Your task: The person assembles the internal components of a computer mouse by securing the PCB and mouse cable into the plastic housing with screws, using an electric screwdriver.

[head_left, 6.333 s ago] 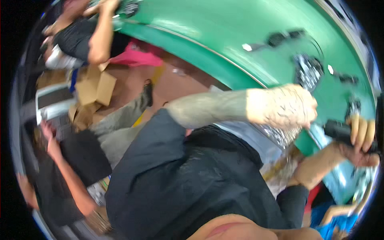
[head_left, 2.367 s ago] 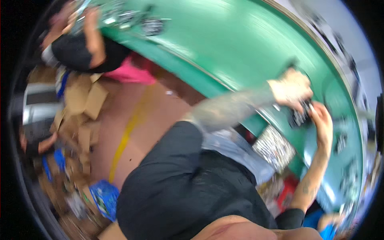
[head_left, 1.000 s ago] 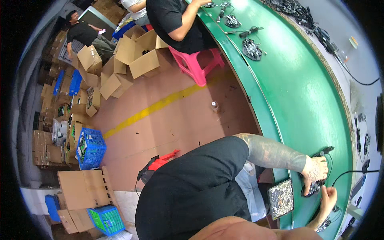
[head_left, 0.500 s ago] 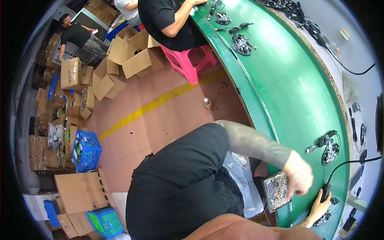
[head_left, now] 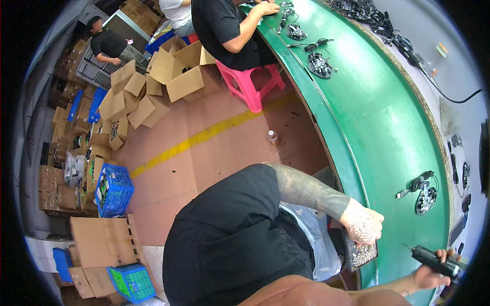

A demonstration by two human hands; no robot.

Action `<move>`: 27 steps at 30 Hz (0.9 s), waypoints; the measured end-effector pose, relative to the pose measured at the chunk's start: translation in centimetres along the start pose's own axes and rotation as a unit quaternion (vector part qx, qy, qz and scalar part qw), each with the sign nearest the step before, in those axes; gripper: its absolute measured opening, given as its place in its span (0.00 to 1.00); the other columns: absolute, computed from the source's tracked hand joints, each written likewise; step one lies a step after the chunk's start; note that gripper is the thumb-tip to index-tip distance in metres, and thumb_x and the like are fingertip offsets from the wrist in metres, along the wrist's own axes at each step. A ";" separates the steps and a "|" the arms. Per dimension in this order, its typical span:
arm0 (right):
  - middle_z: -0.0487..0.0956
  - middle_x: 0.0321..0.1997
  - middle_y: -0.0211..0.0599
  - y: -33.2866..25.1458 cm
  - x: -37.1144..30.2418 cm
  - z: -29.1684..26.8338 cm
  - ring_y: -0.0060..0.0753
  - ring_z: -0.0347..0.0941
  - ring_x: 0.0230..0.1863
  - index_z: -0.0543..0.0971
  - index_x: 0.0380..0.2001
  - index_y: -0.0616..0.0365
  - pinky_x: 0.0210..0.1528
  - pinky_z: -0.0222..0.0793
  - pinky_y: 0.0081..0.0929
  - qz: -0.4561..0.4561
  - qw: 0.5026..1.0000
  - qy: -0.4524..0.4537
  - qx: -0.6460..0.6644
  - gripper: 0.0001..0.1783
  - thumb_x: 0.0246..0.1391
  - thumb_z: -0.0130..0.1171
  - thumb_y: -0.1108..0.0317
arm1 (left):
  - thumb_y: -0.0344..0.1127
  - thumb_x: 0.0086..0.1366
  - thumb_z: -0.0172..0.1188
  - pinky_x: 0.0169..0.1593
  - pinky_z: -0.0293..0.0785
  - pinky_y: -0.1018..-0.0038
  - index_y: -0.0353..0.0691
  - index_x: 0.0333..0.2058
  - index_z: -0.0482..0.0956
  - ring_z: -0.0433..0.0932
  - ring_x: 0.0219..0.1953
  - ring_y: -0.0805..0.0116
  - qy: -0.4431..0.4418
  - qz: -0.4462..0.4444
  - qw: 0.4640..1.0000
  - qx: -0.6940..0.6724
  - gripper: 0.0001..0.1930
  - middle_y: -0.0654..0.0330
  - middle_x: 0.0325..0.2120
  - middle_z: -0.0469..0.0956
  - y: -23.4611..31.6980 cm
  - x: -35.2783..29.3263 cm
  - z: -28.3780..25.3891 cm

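Observation:
My left hand (head_left: 363,224), fingers curled closed, is over the upper end of a shallow black-edged tray (head_left: 361,255) of small metal pieces that look like screws. Whatever is between its fingers is hidden. Lower right, my right hand (head_left: 431,277) grips a black electric screwdriver (head_left: 434,260), raised and tilted with its thin bit pointing left. Between the hands and the bench's far edge lies an opened computer mouse (head_left: 425,198) with its bundled USB cable (head_left: 419,181). The tray sits at the near edge of the green bench (head_left: 393,137).
Farther up the bench lie more opened mice (head_left: 319,65) with cables, near a seated co-worker (head_left: 219,30) on a pink stool (head_left: 250,86). A bottle (head_left: 273,136) stands on the floor. Cardboard boxes (head_left: 189,81) and a blue crate (head_left: 115,189) line the left.
My left hand has shifted left and down over the tray. My right hand has lifted the screwdriver away from the bench and turned it. The co-worker's hands have moved on the bench.

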State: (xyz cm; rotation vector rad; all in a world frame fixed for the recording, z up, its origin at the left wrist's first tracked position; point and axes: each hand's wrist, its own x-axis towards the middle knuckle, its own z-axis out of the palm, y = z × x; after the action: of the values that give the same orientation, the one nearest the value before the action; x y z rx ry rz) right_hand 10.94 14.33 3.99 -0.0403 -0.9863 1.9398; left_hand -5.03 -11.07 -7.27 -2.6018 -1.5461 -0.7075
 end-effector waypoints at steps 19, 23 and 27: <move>0.69 0.33 0.33 4.6 -2.8 3.1 0.17 0.66 0.17 0.61 0.63 0.54 0.23 0.62 0.19 0.090 0.955 -0.191 0.209 0.43 0.49 0.66 0.46 | 0.36 0.61 0.59 0.29 0.70 0.60 0.40 0.39 0.69 0.76 0.25 0.49 0.072 -0.149 0.949 -0.267 0.12 0.54 0.19 0.73 1.2 2.3 -5.6; 0.69 0.33 0.33 4.2 -3.5 3.0 0.18 0.66 0.16 0.61 0.63 0.53 0.23 0.64 0.20 0.063 0.958 -0.188 0.208 0.43 0.49 0.65 0.45 | 0.36 0.62 0.58 0.29 0.70 0.60 0.40 0.37 0.69 0.75 0.25 0.49 0.093 -0.154 0.950 -0.256 0.09 0.54 0.20 0.74 1.2 2.5 -5.2; 0.69 0.33 0.33 3.5 -3.7 3.2 0.18 0.66 0.15 0.62 0.62 0.53 0.22 0.64 0.20 0.049 0.962 -0.177 0.202 0.43 0.49 0.65 0.45 | 0.36 0.63 0.56 0.30 0.70 0.61 0.40 0.37 0.69 0.75 0.25 0.49 0.058 -0.143 0.951 -0.268 0.08 0.54 0.19 0.74 1.2 3.1 -5.6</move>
State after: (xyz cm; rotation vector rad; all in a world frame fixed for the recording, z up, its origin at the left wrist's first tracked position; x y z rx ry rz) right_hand 9.23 8.65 2.59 0.5156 -0.8029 2.2542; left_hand -4.84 -10.52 -0.84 -2.6154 -1.9402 -1.4629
